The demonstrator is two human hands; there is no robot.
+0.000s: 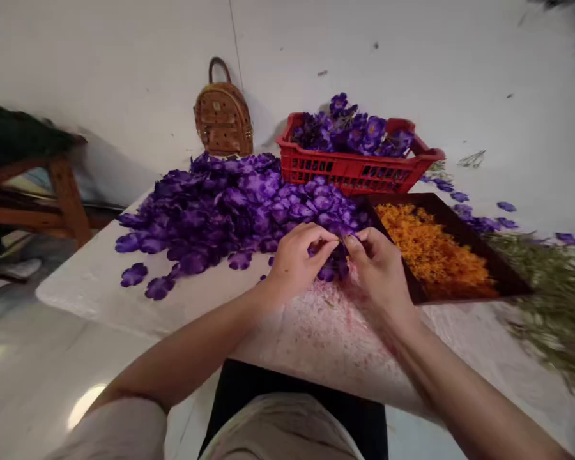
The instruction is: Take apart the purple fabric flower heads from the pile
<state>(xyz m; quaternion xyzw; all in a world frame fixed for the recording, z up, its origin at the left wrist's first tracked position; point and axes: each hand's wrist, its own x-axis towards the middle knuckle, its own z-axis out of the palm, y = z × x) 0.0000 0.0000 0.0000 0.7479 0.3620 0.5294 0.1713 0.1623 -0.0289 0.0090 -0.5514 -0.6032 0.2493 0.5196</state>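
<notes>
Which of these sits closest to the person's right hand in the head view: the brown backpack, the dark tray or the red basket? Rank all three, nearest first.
1. Dark tray: immediately to the right of the right hand.
2. Red basket: ahead of the hand, beyond the tray.
3. Brown backpack: far side, left of the basket.
</notes>
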